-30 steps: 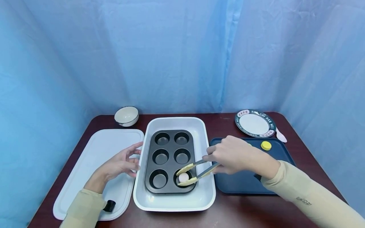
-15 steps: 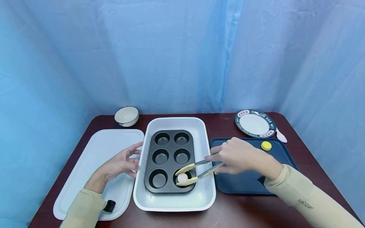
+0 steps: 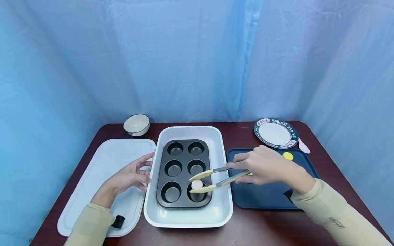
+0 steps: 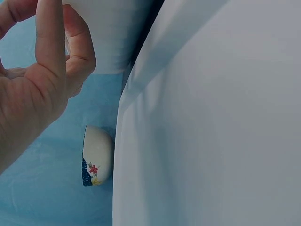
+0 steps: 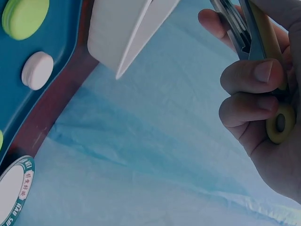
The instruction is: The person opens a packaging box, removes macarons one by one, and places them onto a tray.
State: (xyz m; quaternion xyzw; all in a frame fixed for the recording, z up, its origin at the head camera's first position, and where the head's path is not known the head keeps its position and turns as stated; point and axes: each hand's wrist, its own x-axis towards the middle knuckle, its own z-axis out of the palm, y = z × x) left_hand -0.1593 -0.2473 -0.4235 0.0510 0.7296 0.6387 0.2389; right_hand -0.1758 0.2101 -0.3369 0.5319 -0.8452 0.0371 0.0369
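My right hand (image 3: 260,165) grips a pair of tongs (image 3: 220,183) with pale yellow tips; in the right wrist view the fingers wrap the handle near its ring end (image 5: 281,122). Between the tips is a pale pink, round macaron-like piece (image 3: 197,184), above the front right cup of a dark six-cup muffin tin (image 3: 184,179). That tin lies inside a deep white rectangular pan (image 3: 188,218). My left hand (image 3: 130,176) is at the pan's left side, thumb and fingers loosely bent and spread, fingertips right at the rim.
Left of the pan lies a white board (image 3: 89,194), with a bowl (image 3: 136,125) behind it. To the right, a blue tray (image 3: 261,199) bears a yellow macaron (image 3: 288,156), a pink macaron (image 5: 37,70) and a green macaron (image 5: 26,16). Behind stand a plate (image 3: 274,134) and a spoon (image 3: 304,147).
The tongs and the pink piece have risen from inside the front right cup to above it. My right hand has shifted slightly right and away. The left hand stays put.
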